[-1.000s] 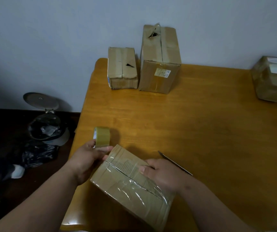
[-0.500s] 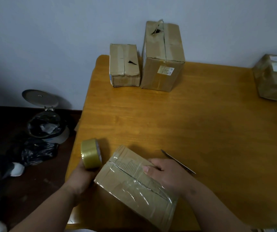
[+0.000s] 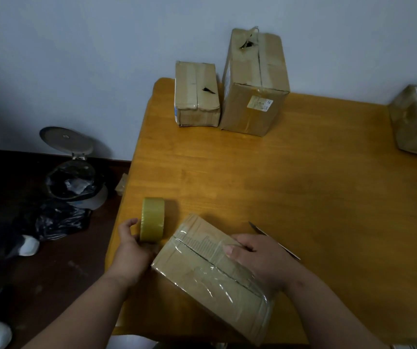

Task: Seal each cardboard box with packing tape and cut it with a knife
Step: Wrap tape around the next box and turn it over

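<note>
The left hand [image 3: 129, 250] grips the roll of tape [image 3: 152, 219] at the near left edge of the table [image 3: 303, 197], fingers curled around the roll's left side and lower rim. The roll stands on edge, its yellowish band facing the camera, just left of the box [image 3: 210, 275] and apart from it by a narrow strip of tabletop.

The right hand [image 3: 257, 258] rests on the box's right top edge, thumb laid flat along the top face and fingers bent over the far side, holding the box in place. The box sits slanted at the near edge of the table, between the two hands. Clear tape shines along its centre seam on the nearer half; the farther half of the seam looks bare.

The knife [image 3: 272, 240] lies flat on the table just behind the right hand, its tip pointing away to the left, partly hidden by the hand.

At the far edge, against the wall, stand a small box [image 3: 197, 94] and a tall box [image 3: 255, 81] side by side. Another box [image 3: 416, 122] sits at the right edge. On the floor to the left is an open bin [image 3: 71, 177].
</note>
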Available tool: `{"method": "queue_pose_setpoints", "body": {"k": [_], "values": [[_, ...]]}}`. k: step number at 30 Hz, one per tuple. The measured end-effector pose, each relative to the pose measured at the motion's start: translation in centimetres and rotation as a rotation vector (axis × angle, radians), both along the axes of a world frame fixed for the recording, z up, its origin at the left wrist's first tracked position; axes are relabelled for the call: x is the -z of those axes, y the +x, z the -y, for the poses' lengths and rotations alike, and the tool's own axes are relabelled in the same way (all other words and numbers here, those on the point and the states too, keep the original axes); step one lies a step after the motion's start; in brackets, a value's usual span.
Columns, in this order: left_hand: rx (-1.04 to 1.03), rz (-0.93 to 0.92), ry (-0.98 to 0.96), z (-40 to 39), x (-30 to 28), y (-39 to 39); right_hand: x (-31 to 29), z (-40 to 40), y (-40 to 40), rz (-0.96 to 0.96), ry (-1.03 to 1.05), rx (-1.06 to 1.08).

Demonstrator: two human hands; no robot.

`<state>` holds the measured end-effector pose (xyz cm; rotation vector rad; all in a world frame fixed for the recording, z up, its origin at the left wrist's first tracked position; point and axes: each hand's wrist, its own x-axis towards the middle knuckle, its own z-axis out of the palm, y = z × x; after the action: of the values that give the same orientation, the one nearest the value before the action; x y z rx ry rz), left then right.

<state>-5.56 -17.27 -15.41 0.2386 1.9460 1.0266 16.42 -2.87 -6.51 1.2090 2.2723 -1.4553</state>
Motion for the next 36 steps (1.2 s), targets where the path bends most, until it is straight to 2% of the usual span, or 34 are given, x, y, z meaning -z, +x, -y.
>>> {"method": "queue_pose_setpoints", "body": {"k": [5,11,14,20,21,23,25,26,28,30,33,36], "values": [[0.088,-0.141,-0.094,0.1,0.4,0.3,-0.2,0.1,0.0,0.016,0.002,-0.004],[0.204,-0.434,-0.314,0.4,0.9,-0.2,-0.1,0.5,0.1,0.000,0.006,0.015],[0.210,-0.437,-0.375,0.6,1.3,-0.9,-0.1,0.6,0.1,-0.010,-0.002,0.024],[0.066,-0.388,-0.616,2.8,2.7,-3.1,-0.3,0.6,0.0,0.002,0.026,0.003],[0.021,-0.309,-0.600,3.2,3.1,-3.4,-0.3,0.6,0.0,0.003,0.029,-0.001],[-0.116,-0.079,-0.445,3.9,3.7,-3.8,-0.3,0.6,-0.1,0.011,0.024,-0.009],[-0.186,0.009,-0.321,4.7,3.4,-4.2,-0.5,0.4,-0.2,0.033,-0.008,-0.019],[-0.199,-0.058,-0.305,4.8,3.1,-4.3,-0.6,0.3,-0.3,0.048,-0.037,-0.020],[-0.244,-0.340,-0.322,4.3,1.6,-4.3,-0.9,0.0,-0.6,0.090,-0.085,-0.013],[-0.260,-0.557,-0.214,2.7,-0.8,-3.2,-1.2,-0.5,-0.9,0.158,-0.071,-0.044],[-0.203,-0.615,0.060,0.8,-4.7,0.4,-1.5,-0.9,-1.0,0.207,-0.042,-0.059],[-0.205,-0.508,0.203,0.7,-7.0,4.9,-1.4,-0.3,-0.7,0.166,-0.007,0.007]]}}
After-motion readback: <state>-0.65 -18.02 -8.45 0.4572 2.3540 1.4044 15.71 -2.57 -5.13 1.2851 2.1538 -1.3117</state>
